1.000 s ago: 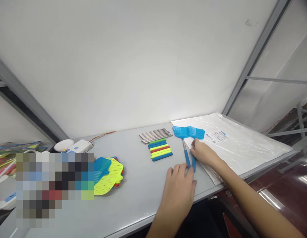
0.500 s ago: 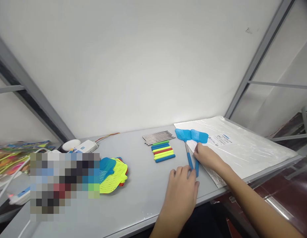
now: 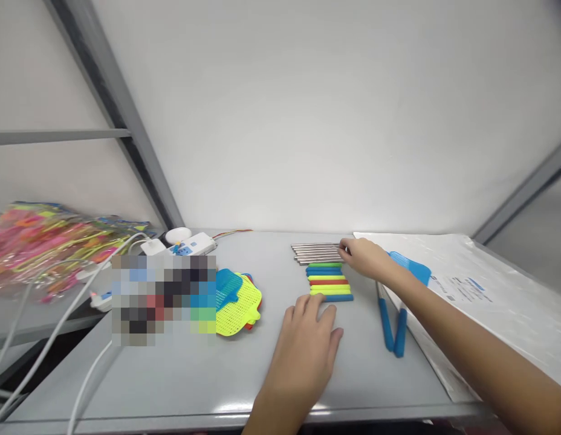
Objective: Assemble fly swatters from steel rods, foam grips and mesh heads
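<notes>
My right hand (image 3: 366,258) reaches across to the right end of a row of metal rods (image 3: 314,253) at the back of the grey table (image 3: 194,368), its fingers curled at the rod tips. My left hand (image 3: 305,341) lies flat on the table with fingers spread, just in front of a stack of coloured handle grips (image 3: 328,281). Two blue fly swatters (image 3: 401,302) lie side by side to the right, partly under my right forearm, their heads resting on a white plastic-wrapped sheet (image 3: 480,290).
A pile of yellow, blue and red swatter heads (image 3: 237,296) lies left of centre. Behind it are a white power strip (image 3: 190,246) and cables (image 3: 76,296). A bag of colourful items (image 3: 49,241) sits far left. A blurred patch covers part of the table.
My right hand has let go of the blue swatters and moved left to the metal rods. My left hand has slid left to the coloured grips. The view has swung left.
</notes>
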`<state>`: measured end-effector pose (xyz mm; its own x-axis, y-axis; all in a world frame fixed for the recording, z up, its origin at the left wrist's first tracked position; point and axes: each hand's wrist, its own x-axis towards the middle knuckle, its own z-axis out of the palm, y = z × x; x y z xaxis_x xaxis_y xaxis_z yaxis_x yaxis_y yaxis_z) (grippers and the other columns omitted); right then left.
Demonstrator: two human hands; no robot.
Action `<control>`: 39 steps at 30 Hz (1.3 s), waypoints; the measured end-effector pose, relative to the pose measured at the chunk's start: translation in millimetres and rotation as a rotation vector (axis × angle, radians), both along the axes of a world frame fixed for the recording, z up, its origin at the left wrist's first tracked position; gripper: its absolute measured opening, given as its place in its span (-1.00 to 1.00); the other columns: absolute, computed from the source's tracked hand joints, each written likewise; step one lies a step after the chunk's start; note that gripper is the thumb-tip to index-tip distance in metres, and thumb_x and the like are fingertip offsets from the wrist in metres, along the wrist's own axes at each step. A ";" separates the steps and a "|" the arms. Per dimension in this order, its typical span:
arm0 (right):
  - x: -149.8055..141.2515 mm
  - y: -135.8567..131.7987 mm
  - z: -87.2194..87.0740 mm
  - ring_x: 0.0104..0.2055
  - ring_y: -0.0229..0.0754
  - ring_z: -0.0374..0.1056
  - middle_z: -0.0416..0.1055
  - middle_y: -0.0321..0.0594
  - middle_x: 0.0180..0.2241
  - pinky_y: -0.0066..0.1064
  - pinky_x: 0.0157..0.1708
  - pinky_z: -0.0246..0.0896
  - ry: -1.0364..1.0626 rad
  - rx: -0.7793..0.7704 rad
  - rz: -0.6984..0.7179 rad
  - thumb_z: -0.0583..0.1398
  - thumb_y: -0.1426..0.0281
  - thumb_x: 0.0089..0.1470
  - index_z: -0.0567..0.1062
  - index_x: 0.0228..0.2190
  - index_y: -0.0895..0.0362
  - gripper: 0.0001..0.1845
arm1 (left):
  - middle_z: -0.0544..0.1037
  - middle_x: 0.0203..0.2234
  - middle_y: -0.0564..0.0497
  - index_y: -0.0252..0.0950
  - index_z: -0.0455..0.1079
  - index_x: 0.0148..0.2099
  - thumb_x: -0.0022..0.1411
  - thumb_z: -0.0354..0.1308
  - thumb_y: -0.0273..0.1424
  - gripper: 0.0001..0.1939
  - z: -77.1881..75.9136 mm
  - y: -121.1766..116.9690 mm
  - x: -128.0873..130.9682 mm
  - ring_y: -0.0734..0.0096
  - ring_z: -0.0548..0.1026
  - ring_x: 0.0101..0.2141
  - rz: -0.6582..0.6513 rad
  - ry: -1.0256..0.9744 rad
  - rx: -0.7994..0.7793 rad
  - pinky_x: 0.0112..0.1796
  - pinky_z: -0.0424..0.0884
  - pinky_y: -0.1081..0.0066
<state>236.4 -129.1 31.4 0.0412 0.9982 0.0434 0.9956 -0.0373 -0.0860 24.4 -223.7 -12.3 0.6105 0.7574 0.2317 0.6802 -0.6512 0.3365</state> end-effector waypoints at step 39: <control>2.6 50.4 9.0 -0.37 -0.17 0.37 0.46 -0.15 -0.30 -0.42 -0.47 0.05 -0.160 -0.090 0.609 0.13 0.42 0.03 0.40 -0.39 0.11 -0.95 | 0.39 -0.35 0.00 -0.23 0.27 -0.23 0.26 0.13 -0.42 -0.93 -30.3 9.3 37.2 0.21 0.37 -0.32 -0.002 0.111 0.223 -0.30 0.35 0.19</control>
<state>239.0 -78.7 40.4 -0.5348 0.8409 -0.0830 0.8412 0.5391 0.0425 61.6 -214.4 -42.6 0.6432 0.6937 0.3241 0.7034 -0.7026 0.1078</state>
